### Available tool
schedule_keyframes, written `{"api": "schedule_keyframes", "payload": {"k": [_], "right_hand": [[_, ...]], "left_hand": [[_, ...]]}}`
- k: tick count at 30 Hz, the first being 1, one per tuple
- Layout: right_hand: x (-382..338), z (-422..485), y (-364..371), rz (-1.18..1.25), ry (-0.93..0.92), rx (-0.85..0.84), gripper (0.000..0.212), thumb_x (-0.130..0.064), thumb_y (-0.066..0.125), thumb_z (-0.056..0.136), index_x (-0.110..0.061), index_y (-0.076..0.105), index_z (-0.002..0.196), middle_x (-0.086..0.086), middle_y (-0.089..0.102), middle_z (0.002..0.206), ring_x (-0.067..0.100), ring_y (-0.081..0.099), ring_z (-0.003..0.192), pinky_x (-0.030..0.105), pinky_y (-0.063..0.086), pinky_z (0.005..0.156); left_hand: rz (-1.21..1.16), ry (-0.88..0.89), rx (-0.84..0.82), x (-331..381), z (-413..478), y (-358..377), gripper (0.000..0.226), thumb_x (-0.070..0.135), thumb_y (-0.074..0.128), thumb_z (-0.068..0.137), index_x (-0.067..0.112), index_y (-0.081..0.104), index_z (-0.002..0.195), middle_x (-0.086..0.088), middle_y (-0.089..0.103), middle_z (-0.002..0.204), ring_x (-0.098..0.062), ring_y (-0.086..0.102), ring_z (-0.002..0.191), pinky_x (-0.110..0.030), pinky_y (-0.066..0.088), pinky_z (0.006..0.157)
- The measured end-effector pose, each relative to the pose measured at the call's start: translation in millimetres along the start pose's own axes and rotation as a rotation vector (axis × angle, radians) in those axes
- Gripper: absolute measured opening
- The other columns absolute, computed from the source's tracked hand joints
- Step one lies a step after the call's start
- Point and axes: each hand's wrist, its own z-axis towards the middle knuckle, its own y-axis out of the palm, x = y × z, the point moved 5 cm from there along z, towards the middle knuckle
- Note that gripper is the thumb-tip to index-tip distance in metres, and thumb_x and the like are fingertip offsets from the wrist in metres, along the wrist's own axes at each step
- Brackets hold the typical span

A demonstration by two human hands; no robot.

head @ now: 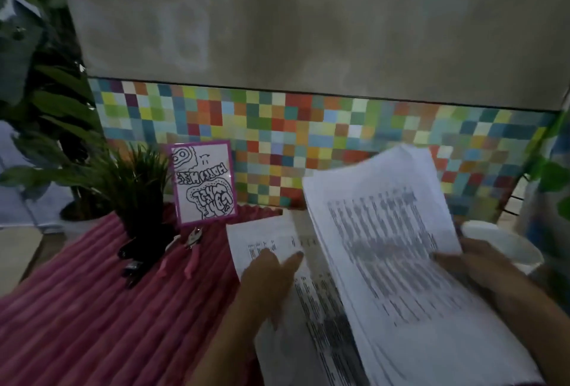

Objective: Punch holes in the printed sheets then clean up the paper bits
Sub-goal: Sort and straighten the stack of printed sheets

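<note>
Pink ribbed cloth (92,308) under printed sheets (385,231); multicoloured tiles (308,139) behind.

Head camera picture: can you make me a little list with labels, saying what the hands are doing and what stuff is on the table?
left hand: fingers straight, pressing on the flat sheet
right hand: holds the lifted sheets by their right edge
pink-handled tool: lies untouched on the pink cloth, left of the papers
behind the tool: small plant and framed drawing
wall: colourful square tiles
picture quality: dim, print too blurred to read
</note>
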Motion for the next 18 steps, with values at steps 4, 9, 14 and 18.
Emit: {"api": "schedule_keyframes", "payload": {"k": [4,9,14,18], "right_hand": [[43,-10,29,0.009,0.136,-0.146,0.014,0.002,0.072,0.08,0.002,0.073,0.094,0.012,0.075,0.081,0.022,0.071,0.065,0.023,0.053,0.055],[54,-6,28,0.007,0.122,-0.064,0.005,-0.002,0.078,0.075,-0.004,0.074,0.076,-0.001,0.07,0.057,0.006,0.066,0.048,0.018,0.051,0.052],[57,-6,26,-0.003,0.129,-0.008,0.016,-0.015,0.086,0.067,-0.025,0.076,0.06,0.009,0.074,0.089,0.023,0.065,0.083,0.043,0.045,0.097],[49,4,19,0.408,0.041,-0.006,0.027,-0.002,0.075,0.074,-0.012,0.072,0.098,0.005,0.075,0.094,0.028,0.066,0.089,0.045,0.05,0.093]], "left_hand": [[-0.299,-0.032,-0.023,-2,12,17,0.034,0.037,0.062,0.092,0.019,0.035,0.098,0.007,0.043,0.08,-0.021,0.05,0.089,-0.029,0.044,0.079],[-0.346,0.101,-0.229,17,26,32,0.021,0.028,0.069,0.09,0.012,0.07,0.104,0.002,0.064,0.082,-0.011,0.062,0.076,-0.01,0.044,0.057],[-0.579,0.284,-0.164,40,9,50,0.042,0.01,0.065,0.092,0.02,0.047,0.128,0.01,0.062,0.118,-0.006,0.059,0.111,-0.002,0.048,0.072],[-0.722,0.398,-0.105,47,8,47,0.043,0.013,0.063,0.093,0.028,0.049,0.13,0.015,0.063,0.122,0.01,0.06,0.107,-0.01,0.047,0.094]]}}
